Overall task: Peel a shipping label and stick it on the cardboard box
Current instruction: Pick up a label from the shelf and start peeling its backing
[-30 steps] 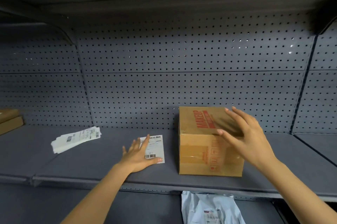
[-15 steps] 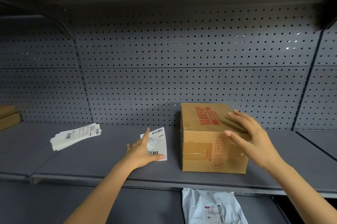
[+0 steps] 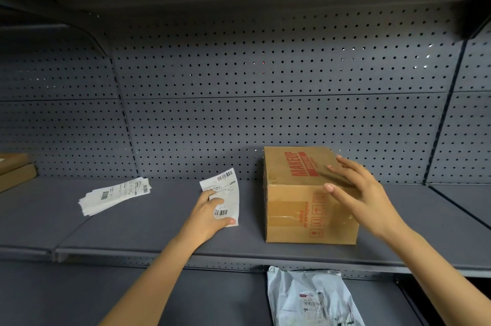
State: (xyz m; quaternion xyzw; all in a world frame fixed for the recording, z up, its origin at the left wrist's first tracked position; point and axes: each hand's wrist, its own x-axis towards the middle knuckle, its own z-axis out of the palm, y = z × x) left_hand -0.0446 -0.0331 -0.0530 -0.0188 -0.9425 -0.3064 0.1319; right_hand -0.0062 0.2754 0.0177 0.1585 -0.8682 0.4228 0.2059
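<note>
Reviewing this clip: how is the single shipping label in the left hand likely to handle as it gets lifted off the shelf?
The shipping label is probably floppy: it already curves upward where the left hand pinches its lower edge. It looks thin and light, so it likely droops or flutters if moved fast. It has not been peeled yet, so sticking to the fingers seems unlikely for now.

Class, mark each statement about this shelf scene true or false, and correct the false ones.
1. The left hand holds a shipping label. True.
2. The cardboard box lies on the lower shelf. False: it stands on the upper shelf; a grey mailer bag lies below.
3. The right hand is open at the box's right side. True.
4. A label is already stuck on the box's top. False: only red print shows there.
5. A stack of labels lies left of the held label. True.
</note>
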